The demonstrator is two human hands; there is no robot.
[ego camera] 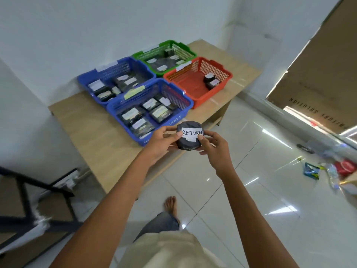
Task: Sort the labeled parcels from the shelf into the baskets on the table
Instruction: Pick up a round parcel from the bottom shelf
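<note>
A dark wrapped parcel (188,143) with a white label reading RETURN is held in front of me, above the table's near edge. My left hand (161,141) grips its left side and my right hand (216,146) grips its right side, thumbs on the label. On the wooden table (92,130) stand two blue baskets, one near (185,105) and one further back (85,82), each holding several labeled parcels. Behind them a green basket (190,53) holds several parcels. The red basket (225,82) holds two parcels in its far corner.
A black-framed shelf (29,190) with cardboard stands at the lower left. A large cardboard panel (318,74) leans at the right. Litter and a red object (345,167) lie on the glossy tiled floor at right. My foot (171,206) is on the tiles.
</note>
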